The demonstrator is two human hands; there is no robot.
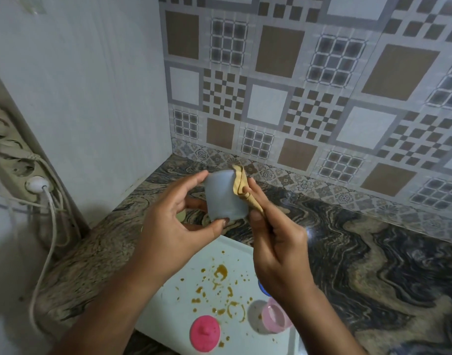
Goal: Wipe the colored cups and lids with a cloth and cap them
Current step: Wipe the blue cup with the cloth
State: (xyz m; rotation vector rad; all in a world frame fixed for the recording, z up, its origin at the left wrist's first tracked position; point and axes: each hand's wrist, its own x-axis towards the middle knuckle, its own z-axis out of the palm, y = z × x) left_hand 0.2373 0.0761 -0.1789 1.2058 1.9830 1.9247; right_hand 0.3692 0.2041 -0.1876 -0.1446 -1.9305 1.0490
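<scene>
Grey-blue cup (pixel 223 197), one in view, is held in the air over the far edge of the stained white tray (pixel 168 303). The left hand (pixel 173 224) grips it with curled fingers and thumb. The right hand (pixel 276 242) pinches one yellow cloth (pixel 241 184) against the cup's right side. On the near tray lie one pink lid (pixel 205 333) and one clear pink cup (pixel 275 317). A blue piece (pixel 262 286) is mostly hidden by the right wrist. A power strip (pixel 17 162) hangs far left.

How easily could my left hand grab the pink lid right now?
Probably not yet: the left hand grips the blue-grey cup. The pink lid lies uncovered on the tray, so the way looks free once the cup is down.
</scene>
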